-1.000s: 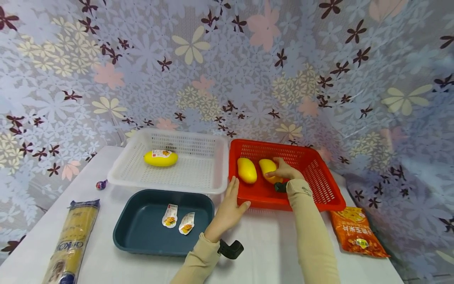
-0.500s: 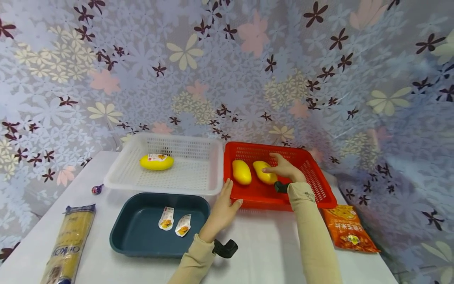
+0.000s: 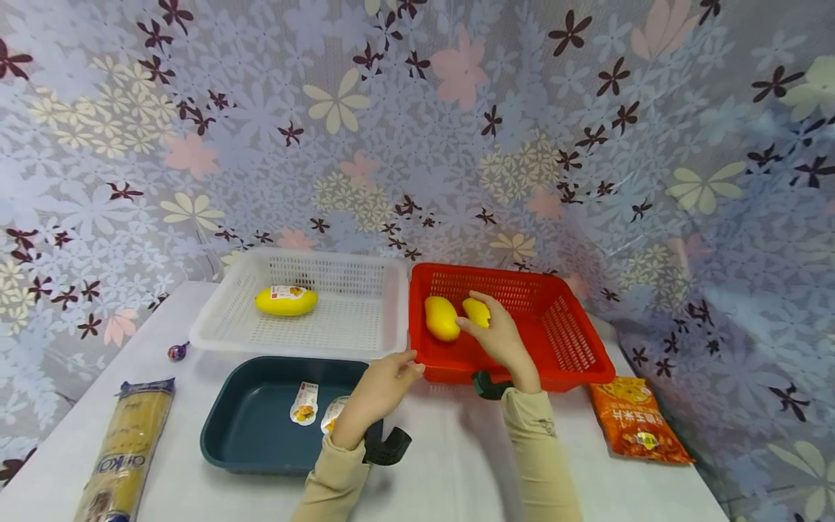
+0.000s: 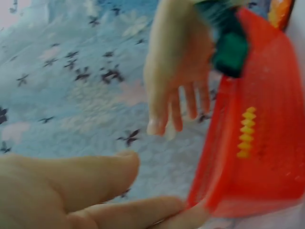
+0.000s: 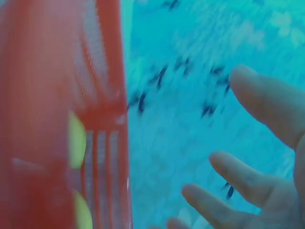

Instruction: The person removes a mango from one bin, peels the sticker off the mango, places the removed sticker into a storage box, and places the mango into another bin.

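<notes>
In the head view, my right hand [image 3: 501, 339] hovers over the red plastic basket [image 3: 569, 326], fingers spread and nothing held. It partly covers one yellow mango [image 3: 477, 312] in there; a second mango [image 3: 442, 319] lies just left of it. In the right wrist view the fingers [image 5: 248, 176] are apart beside the basket wall. My left hand [image 3: 377, 388] is at the basket's near left corner, fingertips right at its rim, holding nothing. Below that hand is a dark teal tray [image 3: 251, 428] with two mango-printed labels, one label [image 3: 304, 402] fully visible, the other partly hidden.
A white basket [image 3: 346, 322] behind the tray holds a mango [image 3: 287, 306] with a label on it. At left lie a wrapped lollipop [image 3: 177, 352] and a pasta packet [image 3: 127, 442]. An orange snack bag [image 3: 639, 420] lies right of the red basket.
My right hand has let go of the right mango and drawn back toward the near side. The left hand has slid back and left along the basket corner. The view has shifted slightly.
</notes>
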Demonstrator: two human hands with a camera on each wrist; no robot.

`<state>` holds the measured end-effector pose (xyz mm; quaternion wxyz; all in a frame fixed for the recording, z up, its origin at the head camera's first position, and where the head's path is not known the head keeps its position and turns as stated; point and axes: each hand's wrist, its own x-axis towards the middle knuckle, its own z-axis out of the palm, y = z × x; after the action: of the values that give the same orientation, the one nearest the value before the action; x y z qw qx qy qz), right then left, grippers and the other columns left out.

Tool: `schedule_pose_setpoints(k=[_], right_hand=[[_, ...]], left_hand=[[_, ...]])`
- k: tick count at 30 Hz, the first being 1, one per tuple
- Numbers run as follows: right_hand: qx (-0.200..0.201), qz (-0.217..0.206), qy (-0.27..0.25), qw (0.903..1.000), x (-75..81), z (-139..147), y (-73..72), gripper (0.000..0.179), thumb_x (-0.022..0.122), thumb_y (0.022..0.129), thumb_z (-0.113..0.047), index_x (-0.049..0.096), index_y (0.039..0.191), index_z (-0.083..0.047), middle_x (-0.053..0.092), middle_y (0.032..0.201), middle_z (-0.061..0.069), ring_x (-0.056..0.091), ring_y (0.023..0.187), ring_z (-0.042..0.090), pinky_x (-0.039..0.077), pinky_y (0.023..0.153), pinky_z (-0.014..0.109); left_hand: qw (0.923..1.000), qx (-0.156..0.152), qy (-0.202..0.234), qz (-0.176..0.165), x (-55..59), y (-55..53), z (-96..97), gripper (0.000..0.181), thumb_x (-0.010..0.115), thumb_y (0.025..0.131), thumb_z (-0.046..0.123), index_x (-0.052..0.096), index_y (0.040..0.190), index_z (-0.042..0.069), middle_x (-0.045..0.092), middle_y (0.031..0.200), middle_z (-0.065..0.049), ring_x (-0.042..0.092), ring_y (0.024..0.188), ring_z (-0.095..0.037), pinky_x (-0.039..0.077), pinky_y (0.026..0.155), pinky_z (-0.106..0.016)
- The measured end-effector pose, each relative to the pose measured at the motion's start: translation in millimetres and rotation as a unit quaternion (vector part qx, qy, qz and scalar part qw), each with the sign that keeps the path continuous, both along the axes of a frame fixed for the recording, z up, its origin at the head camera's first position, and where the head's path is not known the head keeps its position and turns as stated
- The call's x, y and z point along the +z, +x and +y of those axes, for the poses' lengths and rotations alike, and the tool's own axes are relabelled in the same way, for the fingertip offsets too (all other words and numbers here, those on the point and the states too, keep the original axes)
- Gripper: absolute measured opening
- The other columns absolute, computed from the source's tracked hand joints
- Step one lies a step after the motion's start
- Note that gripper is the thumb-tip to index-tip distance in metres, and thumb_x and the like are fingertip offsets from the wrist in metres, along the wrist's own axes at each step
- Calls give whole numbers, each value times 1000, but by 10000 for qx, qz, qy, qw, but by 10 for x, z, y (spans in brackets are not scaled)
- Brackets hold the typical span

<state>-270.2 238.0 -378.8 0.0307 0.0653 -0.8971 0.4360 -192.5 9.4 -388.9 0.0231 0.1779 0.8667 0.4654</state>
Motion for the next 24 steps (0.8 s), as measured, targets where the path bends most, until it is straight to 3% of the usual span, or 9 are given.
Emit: schedule_pose_setpoints(k=[3,6,10,13,19,24], right_hand=[[-344,624,-439,9965,-66,-264,161,57,67,91,-25,46,142,-10,40,151,15,33,140,36,32,113,57],[-645,1194,-720,9881,-112,-514,269,52,69,90,-22,51,137,-9,45,147,14,36,136,34,32,113,54],[-559,1650,-666,9825,-111,-768,365,51,70,88,-23,54,134,-6,49,144,15,39,134,35,31,113,56],[-400,1819,-393,9817,-135,-897,408,52,70,88,-22,53,134,-4,50,143,15,41,134,35,31,114,55],[-204,1859,193,9822,-287,-1121,459,55,70,89,-23,52,136,0,52,142,18,45,134,36,35,112,54],[-145,1949,1050,9751,-397,-1283,501,60,68,89,-26,48,138,2,51,143,20,45,135,37,29,114,58]], left_hand=[[9990,404,15,178,50,14,-114,37,53,99,26,66,122,0,70,117,-15,67,101,-30,54,89,-47],[9937,1005,339,368,86,6,-219,30,56,98,25,70,115,6,73,111,-11,68,98,-27,56,85,-44],[9838,1570,721,488,125,-10,-353,26,58,97,21,70,116,8,74,107,-10,69,100,-27,55,87,-46],[9804,1739,745,555,150,-20,-446,27,57,97,21,68,119,8,74,107,-12,69,102,-30,54,87,-48],[9795,1850,699,375,166,-25,-593,31,54,99,24,65,124,9,72,113,-13,67,108,-32,53,90,-50],[9783,1927,719,242,145,-26,-645,31,54,99,23,65,125,10,72,114,-12,66,109,-31,53,90,-49]])
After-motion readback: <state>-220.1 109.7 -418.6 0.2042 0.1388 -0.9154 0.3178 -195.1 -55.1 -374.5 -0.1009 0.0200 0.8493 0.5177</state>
